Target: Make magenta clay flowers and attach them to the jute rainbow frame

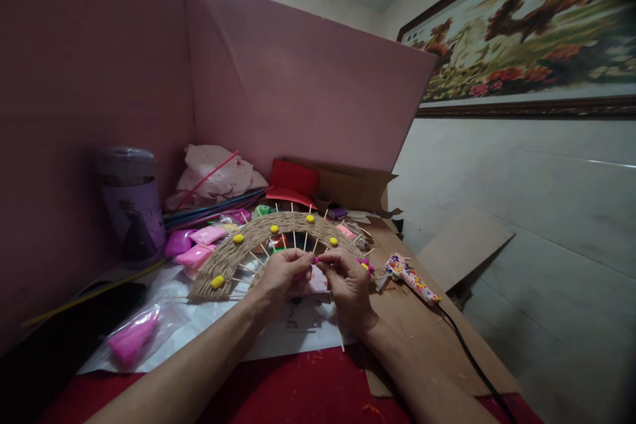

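Note:
Between the fingertips of my left hand [288, 270] and my right hand [346, 281] is a small lump of magenta clay [315, 260]. Both hands are closed in a pinch on it, above the middle of the work. Behind them lies a woven twine arch [253, 233] with thin wooden sticks poking out along its edges. Several yellow clay pieces [217, 282] sit on the arch. At its right end, partly behind my right hand, magenta petals [366, 265] surround a yellow piece. My hands hide part of the arch's inner side.
A flower-patterned glue gun [412, 281] with a black cord lies on cardboard [417, 331] at the right. Bagged pink clay [135, 339] lies at the front left, with more packets [196, 255] behind. A purple canister [132, 205] stands at the left by a pink panel [298, 79].

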Available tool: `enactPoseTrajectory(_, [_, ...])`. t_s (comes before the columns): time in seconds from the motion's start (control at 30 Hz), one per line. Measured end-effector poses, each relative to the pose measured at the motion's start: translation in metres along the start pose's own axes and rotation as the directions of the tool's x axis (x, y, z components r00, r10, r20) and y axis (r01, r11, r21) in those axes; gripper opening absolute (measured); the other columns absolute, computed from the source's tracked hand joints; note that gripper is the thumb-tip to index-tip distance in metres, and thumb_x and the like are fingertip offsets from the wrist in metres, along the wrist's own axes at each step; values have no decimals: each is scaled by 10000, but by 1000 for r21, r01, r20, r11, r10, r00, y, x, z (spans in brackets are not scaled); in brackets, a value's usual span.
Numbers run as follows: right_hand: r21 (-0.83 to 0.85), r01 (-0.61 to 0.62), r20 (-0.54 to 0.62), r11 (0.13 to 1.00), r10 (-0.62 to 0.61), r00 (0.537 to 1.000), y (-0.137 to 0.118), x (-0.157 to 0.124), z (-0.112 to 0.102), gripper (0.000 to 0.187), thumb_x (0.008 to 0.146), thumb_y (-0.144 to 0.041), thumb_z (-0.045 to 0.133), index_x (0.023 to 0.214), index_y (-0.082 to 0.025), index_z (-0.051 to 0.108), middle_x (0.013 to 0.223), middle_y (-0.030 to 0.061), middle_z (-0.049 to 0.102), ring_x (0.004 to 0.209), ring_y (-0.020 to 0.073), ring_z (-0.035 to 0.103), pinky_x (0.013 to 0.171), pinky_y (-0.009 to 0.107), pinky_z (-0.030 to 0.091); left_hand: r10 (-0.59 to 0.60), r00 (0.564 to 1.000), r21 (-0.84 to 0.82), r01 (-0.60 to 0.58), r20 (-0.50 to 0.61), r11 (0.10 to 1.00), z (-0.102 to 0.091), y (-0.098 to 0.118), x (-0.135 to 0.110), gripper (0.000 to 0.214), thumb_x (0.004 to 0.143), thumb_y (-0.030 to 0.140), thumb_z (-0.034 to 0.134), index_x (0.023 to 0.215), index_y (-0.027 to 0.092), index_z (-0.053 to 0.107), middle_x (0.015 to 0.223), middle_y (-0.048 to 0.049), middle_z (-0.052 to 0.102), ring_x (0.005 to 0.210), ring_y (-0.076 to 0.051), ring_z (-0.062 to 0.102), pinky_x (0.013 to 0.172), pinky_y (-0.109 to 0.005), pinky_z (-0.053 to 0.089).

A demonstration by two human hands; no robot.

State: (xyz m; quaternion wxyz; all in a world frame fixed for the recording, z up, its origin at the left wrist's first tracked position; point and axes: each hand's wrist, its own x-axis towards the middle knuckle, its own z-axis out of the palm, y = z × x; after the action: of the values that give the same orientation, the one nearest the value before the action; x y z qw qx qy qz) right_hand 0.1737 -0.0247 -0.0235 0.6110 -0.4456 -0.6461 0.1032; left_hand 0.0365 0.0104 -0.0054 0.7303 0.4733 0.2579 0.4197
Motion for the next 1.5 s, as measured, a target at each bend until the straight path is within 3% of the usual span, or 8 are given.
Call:
enactPoseTrajectory(0.17, [-3, -89, -25, 996, 89, 996, 5, 0, 0, 103, 824, -285, 581, 830, -188, 616, 704, 7, 605, 601, 123, 525, 556, 237, 417, 31, 999, -18, -31, -11, 999, -1, -1, 0, 291, 661, 368, 710, 658, 132, 541, 491, 44, 490, 362, -26, 354, 370, -166, 234])
enactPoseTrajectory(0.3, [7, -74, 20, 997, 74, 997, 5, 1, 0, 147, 832, -287, 563, 739, -183, 609, 651, -1, 579, 591, 119, 516, 539, 226, 406, 19, 999, 10, -19, -28, 1000, 0, -1, -1, 289, 649, 362, 718, 661, 129, 547, 494, 39, 497, 359, -30, 367, 367, -168, 232])
enactPoseTrajectory(0.5, [58, -106, 9, 993, 105, 994, 3, 1, 1, 111, 829, -294, 574, 825, -187, 603, 691, 2, 593, 616, 126, 538, 552, 233, 423, 36, 999, 0, -36, -16, 999, 0, -1, 0, 286, 666, 375, 706, 695, 127, 568, 501, 42, 492, 362, -26, 360, 370, -166, 232])
enactPoseTrajectory(0.8, [-7, 8, 22, 1000, -8, 1000, 0, 2, -2, 91, 823, -279, 594, 784, -202, 623, 770, 28, 618, 737, 162, 561, 667, 280, 448, 16, 1000, 10, -16, 5, 1000, 2, 1, -2, 359, 670, 455, 690, 627, 137, 527, 486, 37, 477, 362, -33, 352, 364, -171, 209])
enactPoseTrajectory(0.97, [-37, -27, 9, 999, 28, 1000, 3, 1, -1, 111, 805, -297, 613, 862, -202, 616, 774, 26, 626, 696, 160, 567, 618, 272, 445, 8, 1000, -1, -8, 25, 1000, 1, 1, -1, 319, 645, 403, 721, 640, 131, 554, 495, 38, 480, 364, -34, 363, 362, -170, 218])
enactPoseTrajectory(1.3, [-72, -7, 30, 997, 9, 1000, -4, 1, -3, 90, 808, -289, 608, 800, -200, 619, 768, 31, 614, 709, 163, 557, 629, 276, 450, 25, 1000, 20, -25, 15, 999, 0, -1, 1, 328, 661, 418, 703, 632, 136, 537, 497, 41, 480, 371, -36, 374, 376, -172, 246])
enactPoseTrajectory(1.4, [-38, -27, 16, 999, 27, 999, -1, 3, -2, 99, 813, -287, 601, 780, -197, 626, 769, 32, 615, 716, 161, 560, 630, 276, 453, 70, 997, 42, -68, -30, 997, -1, -2, 2, 326, 677, 440, 683, 703, 136, 569, 499, 45, 487, 374, -35, 356, 380, -172, 240])
enactPoseTrajectory(1.5, [90, -109, -85, 990, 117, 990, -8, 10, -1, 110, 800, -300, 611, 793, -191, 610, 709, 14, 590, 602, 134, 531, 530, 257, 436, 188, 975, 159, -168, -119, 973, -2, -3, 3, 299, 689, 421, 673, 716, 137, 582, 483, 46, 496, 385, -39, 359, 390, -172, 247])
